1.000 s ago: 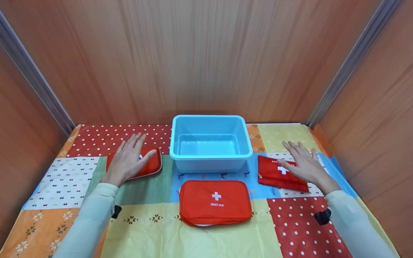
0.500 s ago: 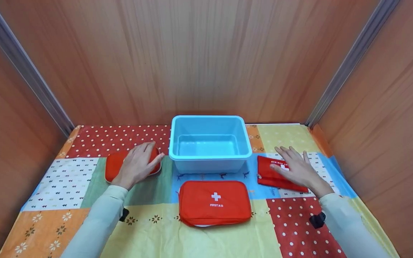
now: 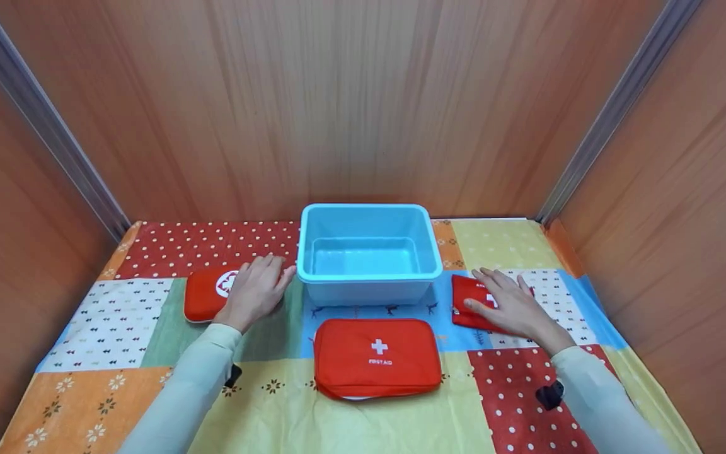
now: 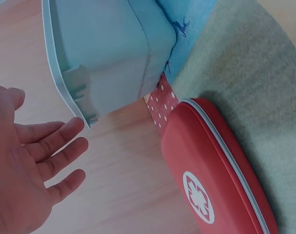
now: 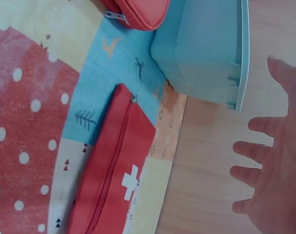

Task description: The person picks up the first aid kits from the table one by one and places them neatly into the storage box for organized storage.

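My left hand hovers over the right part of a red hard zip case with a white round emblem. In the left wrist view its fingers are loosely extended and hold nothing, apart from the case. On the other side, my right hand is above a flat red zip pouch with a white cross, hiding part of it. The right wrist view shows those fingers spread, with the pouch lying below. Between the hands stands a light blue plastic basin.
A larger red first aid bag lies in front of the basin. Patchwork cloth covers the table. Wooden panels enclose the back and both sides.
My left hand has moved right across the red case, uncovering its emblem and nearing the basin. The right hand has shifted left and slightly toward me over the pouch. The bags and basin stay put.
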Demonstrator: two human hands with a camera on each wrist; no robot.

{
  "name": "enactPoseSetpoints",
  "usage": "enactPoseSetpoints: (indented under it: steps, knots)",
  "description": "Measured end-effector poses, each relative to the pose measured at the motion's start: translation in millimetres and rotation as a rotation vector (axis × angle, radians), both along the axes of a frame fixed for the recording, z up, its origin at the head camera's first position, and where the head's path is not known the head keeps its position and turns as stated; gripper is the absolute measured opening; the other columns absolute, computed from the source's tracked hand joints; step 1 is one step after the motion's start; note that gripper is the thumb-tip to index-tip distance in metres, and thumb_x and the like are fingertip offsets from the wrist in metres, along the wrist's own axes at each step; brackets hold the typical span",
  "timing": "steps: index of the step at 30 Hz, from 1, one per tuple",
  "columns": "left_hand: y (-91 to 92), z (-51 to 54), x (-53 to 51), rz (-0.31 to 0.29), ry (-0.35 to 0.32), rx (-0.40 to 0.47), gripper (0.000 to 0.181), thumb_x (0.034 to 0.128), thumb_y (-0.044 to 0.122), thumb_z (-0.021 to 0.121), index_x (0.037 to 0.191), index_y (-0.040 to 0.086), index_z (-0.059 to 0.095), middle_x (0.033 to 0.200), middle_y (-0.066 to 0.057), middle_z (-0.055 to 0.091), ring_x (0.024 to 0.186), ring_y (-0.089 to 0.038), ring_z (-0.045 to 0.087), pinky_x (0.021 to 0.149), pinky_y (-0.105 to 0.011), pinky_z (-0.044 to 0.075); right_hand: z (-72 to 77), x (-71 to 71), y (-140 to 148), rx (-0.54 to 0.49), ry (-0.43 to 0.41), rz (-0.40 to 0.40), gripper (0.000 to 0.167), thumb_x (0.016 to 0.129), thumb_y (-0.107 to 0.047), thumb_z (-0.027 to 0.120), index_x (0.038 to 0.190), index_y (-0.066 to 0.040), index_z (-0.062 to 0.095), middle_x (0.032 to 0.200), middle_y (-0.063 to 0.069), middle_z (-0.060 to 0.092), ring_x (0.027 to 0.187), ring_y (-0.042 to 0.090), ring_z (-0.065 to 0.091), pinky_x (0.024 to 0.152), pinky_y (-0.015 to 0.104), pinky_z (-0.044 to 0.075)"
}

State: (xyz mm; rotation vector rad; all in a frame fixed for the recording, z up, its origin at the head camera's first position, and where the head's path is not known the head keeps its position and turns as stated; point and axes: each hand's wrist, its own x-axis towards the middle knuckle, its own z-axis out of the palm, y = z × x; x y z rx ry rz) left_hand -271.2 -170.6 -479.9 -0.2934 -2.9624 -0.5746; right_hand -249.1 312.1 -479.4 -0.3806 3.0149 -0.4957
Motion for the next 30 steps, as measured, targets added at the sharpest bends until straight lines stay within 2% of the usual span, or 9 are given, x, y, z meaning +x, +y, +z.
enactPoseSetpoints:
  steps: [7,12,15,21,24,30]
  knots:
    - [10.2,-1.5,-6.0,0.0,-0.002,-0.007,0.047,0.0956,0.043,0.058,0.125,0.007,0.06,0.114,-0.014,0.066,0.106,-0.032,0.062,0.094,-0.049,0.051,-5.6,3.3,-7,-0.019,-0.056,-0.011,0.082,0.089,-0.058,0.059,0.154,-0.017,0.03,0.157,0.015,0.03,0.142,0.041,0.029,0.114,0.067,0.015]
    - [15.8,-4.4,-8.4,0.01,-0.017,0.002,0.038,0.0959,0.04,0.059,0.115,0.007,0.063,0.093,-0.008,0.067,0.095,-0.028,0.066,0.085,-0.044,0.055,-9.9,6.1,-10,-0.024,-0.102,-0.017,0.089,0.086,-0.068,0.056,0.155,-0.019,0.029,0.158,0.014,0.03,0.142,0.041,0.03,0.105,0.069,0.031]
    - [19.2,-5.2,-9.8,0.008,-0.019,-0.002,0.036,0.0965,0.039,0.058,0.112,0.007,0.063,0.084,-0.007,0.065,0.089,-0.026,0.067,0.082,-0.041,0.056,-12.2,7.7,-12,-0.032,-0.126,-0.021,0.093,0.083,-0.073,0.054,0.155,-0.019,0.028,0.158,0.014,0.03,0.141,0.04,0.03,0.103,0.068,0.035]
    - [22.2,-7.1,-10.2,-0.001,0.007,-0.009,0.033,0.0959,0.037,0.06,0.107,0.006,0.064,0.074,-0.005,0.061,0.075,-0.021,0.066,0.072,-0.035,0.056,-18.1,9.4,-17,-0.039,-0.165,-0.042,0.089,0.085,-0.069,0.056,0.154,-0.018,0.03,0.158,0.014,0.029,0.143,0.041,0.029,0.104,0.068,0.034]
    - [23.2,-8.2,-10.2,0.007,0.016,-0.013,0.032,0.0948,0.036,0.063,0.105,0.006,0.064,0.07,-0.004,0.059,0.067,-0.018,0.063,0.066,-0.031,0.055,-21.2,10.0,-20,-0.039,-0.18,-0.049,0.092,0.084,-0.072,0.053,0.154,-0.017,0.03,0.159,0.013,0.029,0.143,0.04,0.029,0.104,0.067,0.035]
    - [25.7,-8.3,-10.8,0.035,-0.032,0.01,0.031,0.0946,0.036,0.063,0.105,0.006,0.063,0.07,-0.003,0.058,0.063,-0.016,0.061,0.063,-0.029,0.055,-29.0,9.7,-26,-0.072,-0.211,-0.049,0.093,0.083,-0.074,0.053,0.153,-0.016,0.032,0.157,0.013,0.03,0.142,0.038,0.031,0.103,0.066,0.037]
